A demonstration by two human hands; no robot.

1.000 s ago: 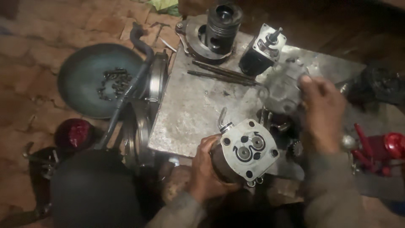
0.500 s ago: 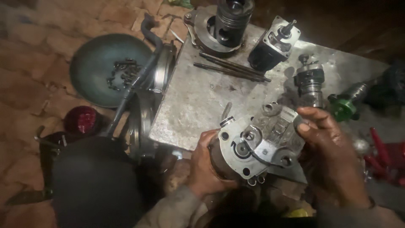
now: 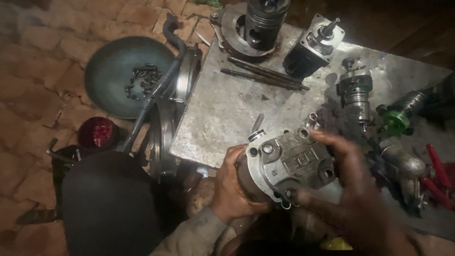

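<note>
A grey metal pump housing [image 3: 284,163] sits at the near edge of a steel work plate [image 3: 227,109]. A silver cover plate with several round ports lies on its top face. My left hand [image 3: 232,187] grips the housing from the left and below. My right hand [image 3: 350,185] is wrapped over the cover plate's right side, fingers spread on it and blurred by motion. A thin metal pin [image 3: 257,124] sticks up just behind the housing.
On the plate stand a piston in a ring flange [image 3: 258,21], a black boxy unit with a shaft [image 3: 310,45], two long rods [image 3: 265,76] and a cylindrical rotor part [image 3: 355,95]. A teal pan of bolts [image 3: 128,76] lies on the brick floor left; red tools [image 3: 438,173] at right.
My right hand brought the silver cover plate from the far side of the steel plate and set it on the housing, now covering the port face that showed earlier.
</note>
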